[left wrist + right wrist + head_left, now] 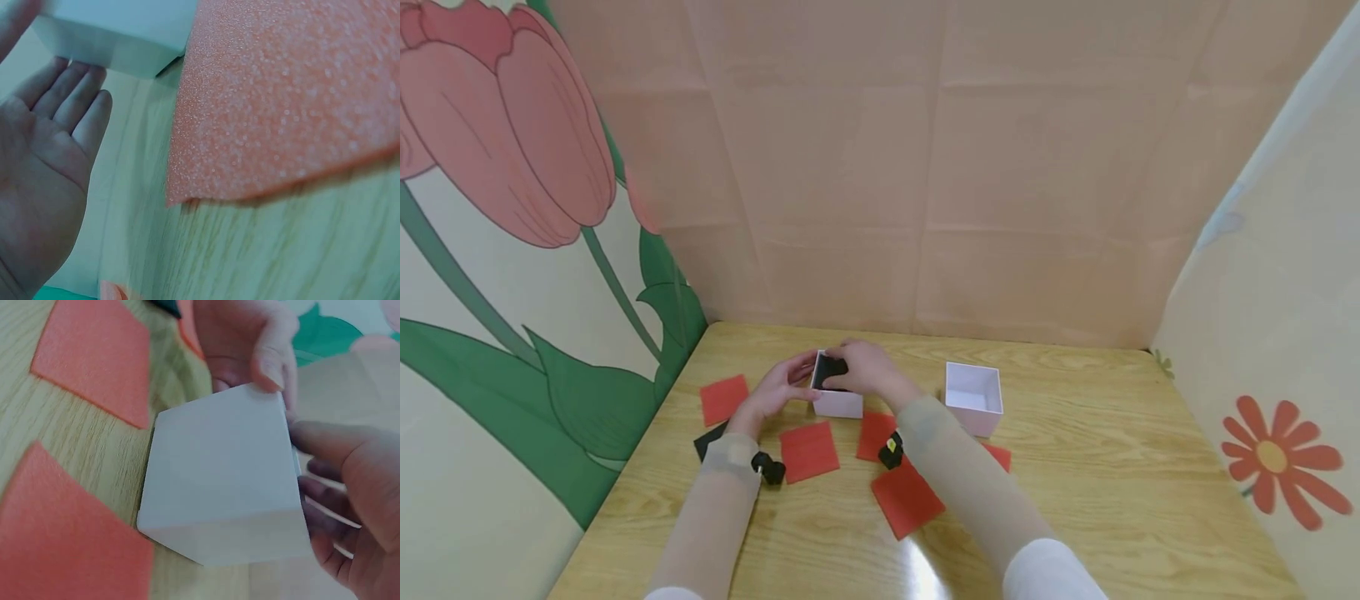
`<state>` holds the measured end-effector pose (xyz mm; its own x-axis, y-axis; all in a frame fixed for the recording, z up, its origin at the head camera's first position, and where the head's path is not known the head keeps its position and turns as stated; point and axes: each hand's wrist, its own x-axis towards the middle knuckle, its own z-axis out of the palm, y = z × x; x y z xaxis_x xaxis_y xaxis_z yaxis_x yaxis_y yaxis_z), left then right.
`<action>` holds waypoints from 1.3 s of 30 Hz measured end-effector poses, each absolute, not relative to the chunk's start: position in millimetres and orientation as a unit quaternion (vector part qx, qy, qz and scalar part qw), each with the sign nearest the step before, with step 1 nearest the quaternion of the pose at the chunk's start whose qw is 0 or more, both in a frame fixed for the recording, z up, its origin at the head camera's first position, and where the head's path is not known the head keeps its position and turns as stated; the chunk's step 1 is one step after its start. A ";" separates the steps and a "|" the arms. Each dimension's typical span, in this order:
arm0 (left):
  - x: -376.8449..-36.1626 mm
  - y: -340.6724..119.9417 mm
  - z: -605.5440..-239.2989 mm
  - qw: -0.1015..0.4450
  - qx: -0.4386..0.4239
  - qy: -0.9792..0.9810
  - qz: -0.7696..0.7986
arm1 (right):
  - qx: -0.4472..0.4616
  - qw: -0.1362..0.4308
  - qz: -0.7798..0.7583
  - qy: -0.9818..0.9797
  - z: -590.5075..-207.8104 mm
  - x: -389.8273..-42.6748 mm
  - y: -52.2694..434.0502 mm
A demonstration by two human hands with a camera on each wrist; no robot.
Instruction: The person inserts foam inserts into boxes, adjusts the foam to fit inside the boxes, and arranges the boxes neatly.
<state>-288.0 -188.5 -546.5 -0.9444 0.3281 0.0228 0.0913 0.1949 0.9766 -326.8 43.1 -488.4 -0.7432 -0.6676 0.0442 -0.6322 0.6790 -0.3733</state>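
Note:
A white open-topped box (838, 405) stands toward the back of the table. Inside it is a black sheet (827, 372). My left hand (778, 387) rests at the box's left side, thumb at the near rim and fingers straight against the wall; the left wrist view shows this hand (47, 150) with its palm bare. From the other side, my right hand (868, 367) reaches into the box opening and holds the black sheet between thumb and fingers. In the right wrist view the right hand's (362, 487) fingers curl over the rim, and the sheet is hidden.
A second white open box (973, 400) stands to the right. Several red foam squares (808, 452) lie in front of the boxes, some partly under my right forearm. At far left are a red square (724, 400) and a black piece (710, 440). Printed cloths hang around the table.

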 end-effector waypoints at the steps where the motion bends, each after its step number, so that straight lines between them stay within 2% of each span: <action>1: -287.9 -188.9 -546.8 0.094 0.135 0.768 0.619 | -0.350 0.056 -0.219 0.909 -489.2 -327.2 46.2; 5: -288.3 -190.0 -547.4 0.092 0.129 0.770 0.618 | -0.323 0.059 -0.329 0.885 -494.0 -327.5 58.1; 11: -288.2 -189.2 -547.2 0.096 0.116 0.775 0.614 | -0.284 0.049 -0.406 0.867 -505.2 -321.4 74.5; 21: -286.9 -186.4 -546.1 0.091 0.113 0.785 0.603 | -0.231 0.106 -0.532 0.808 -534.7 -308.5 90.2; 30: -289.5 -185.5 -548.0 0.090 0.125 0.777 0.610 | -0.238 0.122 -0.557 0.786 -555.1 -313.4 95.5; 39: -287.6 -184.3 -548.0 0.090 0.117 0.777 0.612 | -0.262 0.126 -0.570 0.769 -559.3 -316.9 100.1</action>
<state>-287.6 -184.3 -548.0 -0.9565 0.2915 0.0039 0.0723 0.2242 0.9718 -316.9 100.1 -559.3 -0.8316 -0.5454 0.1047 -0.2591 0.2143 -0.9418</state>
